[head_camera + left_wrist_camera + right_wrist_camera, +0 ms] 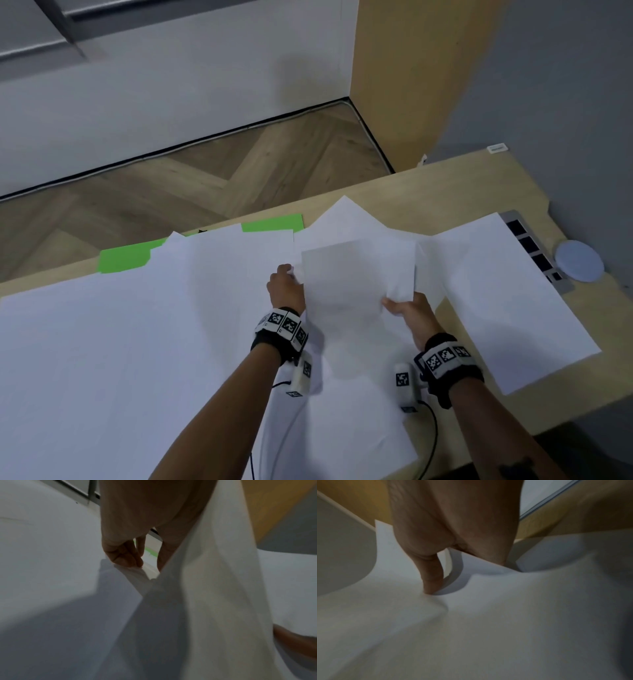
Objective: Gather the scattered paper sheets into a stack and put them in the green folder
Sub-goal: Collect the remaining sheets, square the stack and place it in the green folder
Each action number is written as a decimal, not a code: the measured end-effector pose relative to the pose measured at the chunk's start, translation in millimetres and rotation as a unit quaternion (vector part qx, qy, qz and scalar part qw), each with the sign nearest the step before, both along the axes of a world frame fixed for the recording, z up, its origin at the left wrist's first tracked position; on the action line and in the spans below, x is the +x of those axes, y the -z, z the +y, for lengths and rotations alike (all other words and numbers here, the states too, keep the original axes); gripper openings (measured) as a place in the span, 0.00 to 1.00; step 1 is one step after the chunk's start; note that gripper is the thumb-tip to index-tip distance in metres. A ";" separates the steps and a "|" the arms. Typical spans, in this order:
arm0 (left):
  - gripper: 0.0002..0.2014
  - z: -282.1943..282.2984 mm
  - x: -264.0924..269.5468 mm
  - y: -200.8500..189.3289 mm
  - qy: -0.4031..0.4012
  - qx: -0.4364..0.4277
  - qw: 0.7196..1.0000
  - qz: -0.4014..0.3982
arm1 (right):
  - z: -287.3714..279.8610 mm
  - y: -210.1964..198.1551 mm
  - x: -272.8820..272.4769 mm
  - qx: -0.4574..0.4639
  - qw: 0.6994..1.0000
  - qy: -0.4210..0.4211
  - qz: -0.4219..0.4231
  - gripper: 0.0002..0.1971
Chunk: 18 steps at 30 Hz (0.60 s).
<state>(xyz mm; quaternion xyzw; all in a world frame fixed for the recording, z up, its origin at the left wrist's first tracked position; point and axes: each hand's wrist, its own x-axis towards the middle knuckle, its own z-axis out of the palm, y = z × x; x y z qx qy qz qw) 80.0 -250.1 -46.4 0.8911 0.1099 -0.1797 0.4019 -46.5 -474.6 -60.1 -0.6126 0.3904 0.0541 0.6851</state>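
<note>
Hands (286,286) (407,308) on sheet (356,284) edges

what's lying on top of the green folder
White sheets overlap the green folder, leaving only two far patches showing. How far the folder runs beneath, and whether anything is inside, is hidden.

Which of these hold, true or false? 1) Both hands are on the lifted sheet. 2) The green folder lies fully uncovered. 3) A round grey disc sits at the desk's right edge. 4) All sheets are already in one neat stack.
1) True: the left hand and right hand hold the lifted sheet at its sides.
2) False: the green folder is mostly covered by paper; only far parts show.
3) True: the round grey disc lies there, beside a slotted cable port.
4) False: the sheets still lie scattered across the desk.
</note>
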 end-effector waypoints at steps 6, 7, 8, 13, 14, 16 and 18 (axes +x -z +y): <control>0.15 -9.6 7.1 10.5 0.068 0.046 0.997 -0.003 | 0.3 2.3 -3.4 -0.059 0.996 -0.060 0.010 0.07; 0.15 -11.4 11.5 9.9 0.102 0.078 0.992 -0.015 | 0.5 4.9 -4.3 -0.072 0.995 -0.069 0.012 0.07; 0.15 -12.0 17.4 9.3 0.133 0.113 0.984 -0.038 | 0.7 7.4 -5.4 -0.083 0.994 -0.077 0.013 0.07; 0.18 -6.8 55.1 11.2 0.283 0.251 0.923 -0.076 | 2.3 15.0 -5.1 -0.138 0.986 -0.091 0.011 0.06; 0.17 -5.6 61.2 12.6 0.295 0.261 0.916 -0.075 | 2.7 15.8 -4.8 -0.141 0.986 -0.090 0.009 0.06; 0.16 -6.6 69.6 12.7 0.296 0.266 0.915 -0.070 | 2.6 16.7 -4.5 -0.140 0.986 -0.088 0.009 0.05; 0.15 -8.9 73.5 11.3 0.289 0.258 0.920 -0.061 | 1.5 17.3 -4.7 -0.137 0.987 -0.088 0.014 0.04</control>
